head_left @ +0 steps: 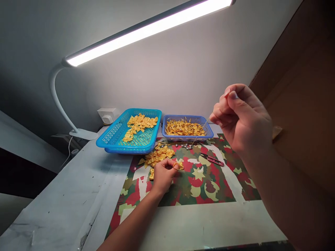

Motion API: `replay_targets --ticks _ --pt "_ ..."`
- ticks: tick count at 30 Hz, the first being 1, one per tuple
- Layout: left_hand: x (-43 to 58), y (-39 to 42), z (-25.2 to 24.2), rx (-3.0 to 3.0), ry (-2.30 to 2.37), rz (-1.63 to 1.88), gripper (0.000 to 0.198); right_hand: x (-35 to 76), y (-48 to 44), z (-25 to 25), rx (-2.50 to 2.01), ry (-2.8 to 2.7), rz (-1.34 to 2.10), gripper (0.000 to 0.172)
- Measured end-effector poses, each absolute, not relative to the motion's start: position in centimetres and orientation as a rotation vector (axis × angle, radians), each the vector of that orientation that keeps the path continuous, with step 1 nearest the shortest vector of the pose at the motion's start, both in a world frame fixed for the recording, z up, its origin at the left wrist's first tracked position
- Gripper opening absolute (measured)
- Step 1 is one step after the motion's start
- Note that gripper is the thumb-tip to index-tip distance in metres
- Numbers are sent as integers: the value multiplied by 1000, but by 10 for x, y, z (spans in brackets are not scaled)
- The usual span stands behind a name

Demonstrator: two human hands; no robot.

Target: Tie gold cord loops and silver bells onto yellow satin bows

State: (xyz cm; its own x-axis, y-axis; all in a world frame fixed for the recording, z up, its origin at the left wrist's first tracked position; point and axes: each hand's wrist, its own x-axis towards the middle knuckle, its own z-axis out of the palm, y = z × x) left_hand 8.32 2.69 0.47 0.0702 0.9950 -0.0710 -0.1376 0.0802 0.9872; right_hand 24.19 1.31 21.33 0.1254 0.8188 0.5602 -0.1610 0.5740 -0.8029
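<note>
My left hand (pixel 163 175) is closed in a pinch low over the patterned mat, holding a yellow ribbon bow (pixel 180 165) with a thin gold loop at its edge. Raised at the right, my right hand (pixel 244 120) has thumb and forefinger pressed together. A fine thread (pixel 201 130) runs from its curled fingers down toward the mat; whether a needle is in the pinch cannot be made out. Just behind my left hand lies a pile of yellow bows (pixel 161 153). Small silver bells (pixel 186 146) lie beyond the held bow, and red-handled thread snips (pixel 214 160) rest to its right.
A blue basket (pixel 107 140) with loose bows stands at the back left. Beside it, a purple basket (pixel 208 130) holds bows with gold cords and bells. A lit lamp (pixel 149 33) arches overhead, its base on the table's left. The camouflage-like mat (pixel 199 191) covers the middle.
</note>
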Motion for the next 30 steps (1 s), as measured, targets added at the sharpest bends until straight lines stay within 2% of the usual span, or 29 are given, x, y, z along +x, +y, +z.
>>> replay_targets --ticks 8,14,21,26,30 --pt "84 28 6 1056 1119 1171 13 252 -6 202 -752 -1264 587 13" --pt "87 25 7 1060 1107 1143 20 266 -4 192 -727 -1295 699 15" --pt "87 19 14 1091 1108 1109 22 290 0 149 -767 -1155 846 5" --pt "87 19 14 1065 1133 1078 25 311 -9 116 -932 -1129 842 18" --pt "89 17 15 1031 1100 1014 29 324 -17 109 -945 -1093 790 8"
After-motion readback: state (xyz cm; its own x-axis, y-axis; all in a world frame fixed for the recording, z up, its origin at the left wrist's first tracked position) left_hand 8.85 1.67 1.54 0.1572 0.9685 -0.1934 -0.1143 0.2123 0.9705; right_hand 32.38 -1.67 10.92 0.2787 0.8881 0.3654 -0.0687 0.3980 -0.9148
